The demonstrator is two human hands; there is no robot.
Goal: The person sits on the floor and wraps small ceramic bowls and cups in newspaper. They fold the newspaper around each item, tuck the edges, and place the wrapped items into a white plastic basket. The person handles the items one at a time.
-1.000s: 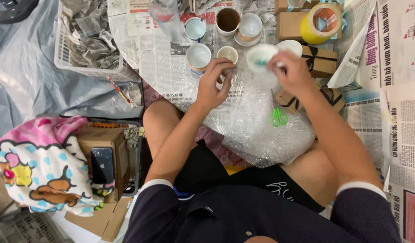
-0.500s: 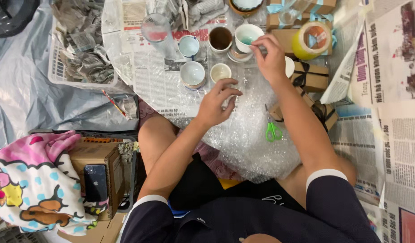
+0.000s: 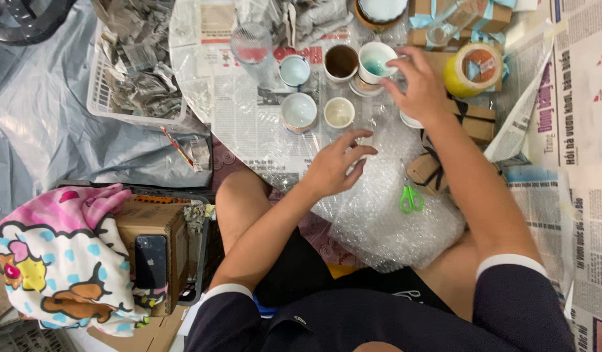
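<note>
My right hand point(image 3: 418, 81) reaches forward, its fingertips closed on the rim of a white cup with a teal inside point(image 3: 376, 64) that stands on a saucer among other cups. My left hand point(image 3: 337, 166) rests with spread fingers on a sheet of bubble wrap point(image 3: 386, 225) over my lap and holds nothing. Close by stand a brown-lined cup point(image 3: 342, 60), a small blue cup point(image 3: 294, 70), a pale cup point(image 3: 298, 111) and a small cream cup point(image 3: 339, 112). Part of another white dish shows under my right wrist.
Green-handled scissors point(image 3: 410, 199) lie on the bubble wrap. A yellow tape roll point(image 3: 474, 68) and ribboned cardboard boxes point(image 3: 474, 117) sit at right, a glass point(image 3: 252, 49) at the back. A white basket of crumpled newspaper point(image 3: 135, 78) is at left; a phone point(image 3: 150, 261) lies on a box.
My right hand has carried the white cup from above the bubble wrap forward to the group of cups. My left hand has come off the cup and dropped to the bubble wrap.
</note>
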